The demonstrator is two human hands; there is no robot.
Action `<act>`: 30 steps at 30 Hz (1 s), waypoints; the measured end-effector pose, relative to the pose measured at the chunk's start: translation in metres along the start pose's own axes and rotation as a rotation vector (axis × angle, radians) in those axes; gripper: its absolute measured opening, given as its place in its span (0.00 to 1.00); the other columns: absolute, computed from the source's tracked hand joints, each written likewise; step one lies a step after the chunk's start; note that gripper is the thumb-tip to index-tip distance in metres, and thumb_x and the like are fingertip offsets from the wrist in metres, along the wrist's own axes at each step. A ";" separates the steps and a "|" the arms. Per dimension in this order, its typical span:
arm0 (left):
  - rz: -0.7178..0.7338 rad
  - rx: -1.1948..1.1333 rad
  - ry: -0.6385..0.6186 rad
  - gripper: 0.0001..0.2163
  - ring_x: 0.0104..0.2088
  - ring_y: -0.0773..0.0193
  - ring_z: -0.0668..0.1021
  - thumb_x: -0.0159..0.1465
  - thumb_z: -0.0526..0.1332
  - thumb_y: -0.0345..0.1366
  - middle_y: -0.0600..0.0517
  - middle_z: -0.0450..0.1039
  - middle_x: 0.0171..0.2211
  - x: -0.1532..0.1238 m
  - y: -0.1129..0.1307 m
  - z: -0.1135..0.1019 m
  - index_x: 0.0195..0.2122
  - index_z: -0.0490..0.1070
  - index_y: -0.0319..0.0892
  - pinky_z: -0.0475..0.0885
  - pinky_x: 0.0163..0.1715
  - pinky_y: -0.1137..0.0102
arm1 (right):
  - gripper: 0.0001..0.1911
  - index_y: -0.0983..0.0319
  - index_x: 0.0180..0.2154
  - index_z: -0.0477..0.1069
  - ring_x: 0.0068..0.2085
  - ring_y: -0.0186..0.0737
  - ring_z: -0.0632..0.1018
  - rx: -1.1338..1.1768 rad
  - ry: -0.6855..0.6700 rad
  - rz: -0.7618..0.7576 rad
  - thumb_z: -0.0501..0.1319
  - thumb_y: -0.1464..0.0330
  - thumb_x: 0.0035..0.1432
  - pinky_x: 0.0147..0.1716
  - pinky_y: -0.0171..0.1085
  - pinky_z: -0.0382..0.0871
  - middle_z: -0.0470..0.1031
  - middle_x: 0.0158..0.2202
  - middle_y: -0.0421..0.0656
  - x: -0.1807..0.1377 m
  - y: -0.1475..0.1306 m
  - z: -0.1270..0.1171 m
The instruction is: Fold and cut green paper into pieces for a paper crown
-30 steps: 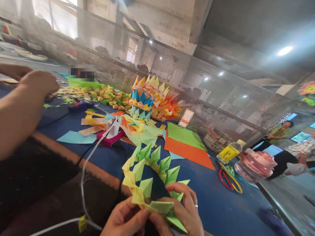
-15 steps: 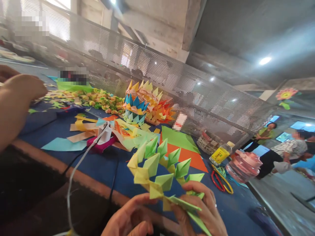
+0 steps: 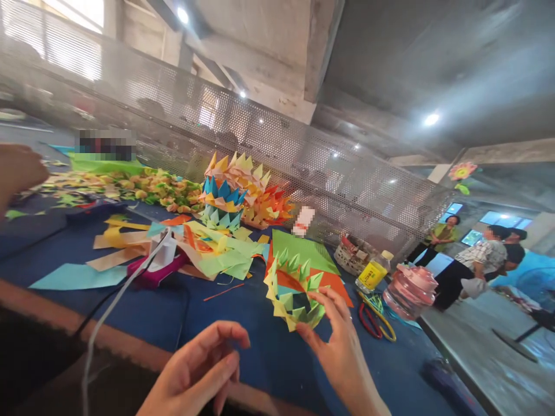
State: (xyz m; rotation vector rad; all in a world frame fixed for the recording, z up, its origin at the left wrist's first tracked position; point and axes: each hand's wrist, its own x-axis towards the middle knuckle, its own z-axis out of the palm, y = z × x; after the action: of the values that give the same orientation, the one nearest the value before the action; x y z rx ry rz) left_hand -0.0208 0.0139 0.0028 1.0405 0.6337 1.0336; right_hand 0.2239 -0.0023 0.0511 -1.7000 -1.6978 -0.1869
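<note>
A ring of folded yellow and green paper points (image 3: pixel 281 303) sits over the front of the orange and green sheets. My right hand (image 3: pixel 336 335) pinches its near right edge between thumb and fingers. To the left, my left hand (image 3: pixel 203 364) hovers apart from the ring, fingers loosely curled with a gap to the thumb and nothing in them. Behind the ring lie a green paper sheet (image 3: pixel 303 248) and an orange sheet (image 3: pixel 336 283). Finished-looking folded paper rings in blue, peach and orange (image 3: pixel 243 188) are stacked farther back.
Loose paper strips (image 3: pixel 225 248) surround a magenta power strip (image 3: pixel 156 271) with a white cable (image 3: pixel 104 318). Scissors (image 3: pixel 375 318), a yellow-labelled bottle (image 3: pixel 373 271), a pink jug (image 3: pixel 410 292) and a basket (image 3: pixel 353 254) stand right. Another person's hand (image 3: pixel 21 170) is at far left.
My right hand has carried the paper ring forward, away from me, towards the orange sheet. My left hand has come off the ring and moved left. The view has shifted slightly right.
</note>
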 end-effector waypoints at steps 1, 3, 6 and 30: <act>0.017 0.064 -0.039 0.16 0.21 0.70 0.66 0.58 0.64 0.51 0.55 0.68 0.25 0.007 0.007 -0.002 0.41 0.71 0.45 0.63 0.22 0.74 | 0.23 0.55 0.49 0.71 0.54 0.51 0.70 0.022 0.033 0.010 0.61 0.52 0.54 0.50 0.48 0.68 0.67 0.54 0.48 0.002 0.005 -0.007; 0.077 0.204 -0.078 0.15 0.22 0.69 0.67 0.60 0.61 0.49 0.54 0.69 0.27 0.024 0.021 -0.003 0.41 0.71 0.44 0.64 0.22 0.74 | 0.20 0.57 0.47 0.71 0.52 0.49 0.71 0.087 0.094 0.042 0.57 0.53 0.58 0.46 0.45 0.69 0.68 0.52 0.49 0.014 0.015 -0.023; 0.214 0.401 -0.120 0.13 0.32 0.63 0.73 0.60 0.61 0.44 0.50 0.71 0.36 0.060 0.041 0.006 0.41 0.70 0.43 0.69 0.27 0.71 | 0.22 0.60 0.41 0.73 0.52 0.48 0.70 0.231 0.003 0.169 0.54 0.50 0.57 0.49 0.45 0.66 0.71 0.49 0.49 0.048 0.034 -0.042; -0.069 0.371 -0.115 0.29 0.42 0.55 0.74 0.48 0.67 0.59 0.48 0.75 0.39 0.178 0.032 0.041 0.42 0.71 0.41 0.67 0.34 0.69 | 0.22 0.61 0.25 0.70 0.24 0.41 0.74 0.543 -0.489 0.518 0.53 0.50 0.56 0.23 0.38 0.68 0.72 0.20 0.43 0.083 0.104 0.025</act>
State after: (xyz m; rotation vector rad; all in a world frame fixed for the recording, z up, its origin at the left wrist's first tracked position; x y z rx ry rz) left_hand 0.0738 0.1645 0.0546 1.3809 0.7791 0.8051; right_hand 0.3207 0.0924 0.0404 -1.7596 -1.3714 0.9106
